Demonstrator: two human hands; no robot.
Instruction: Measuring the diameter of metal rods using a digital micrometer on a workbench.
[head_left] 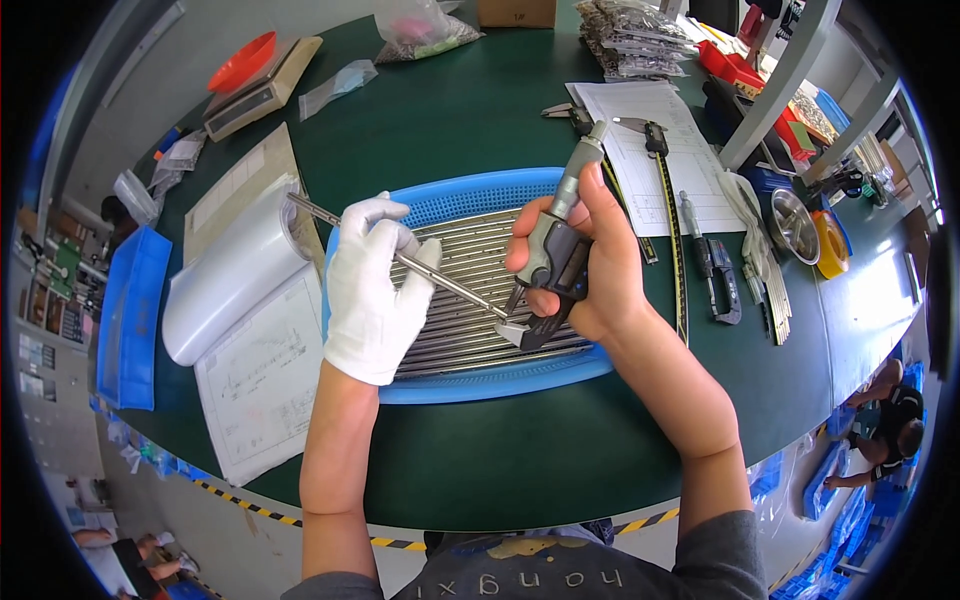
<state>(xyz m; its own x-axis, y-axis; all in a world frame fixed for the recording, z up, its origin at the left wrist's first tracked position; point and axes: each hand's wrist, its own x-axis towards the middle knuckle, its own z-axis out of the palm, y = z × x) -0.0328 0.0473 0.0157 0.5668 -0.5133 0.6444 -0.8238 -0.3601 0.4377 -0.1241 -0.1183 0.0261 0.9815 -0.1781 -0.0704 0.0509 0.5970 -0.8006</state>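
Note:
In a white glove, my left hand (375, 285) is closed around a thin metal rod (445, 280) that slants down to the right. My bare right hand (605, 250) grips a digital micrometer (560, 250), its thimble pointing up and away. The rod's right end lies at the micrometer's jaws; whether both faces touch it I cannot tell. Below both hands is a blue perforated basket (480, 388), where several similar metal rods (470, 340) lie side by side.
Drawings and a rolled sheet (235, 275) lie left, beside a blue tray (135, 315). A scale (265, 85) with a red pan stands far left. Calipers (660, 150), another micrometer (715, 270) and a metal bowl (795, 222) are to the right. Bagged parts (630, 40) are stacked behind.

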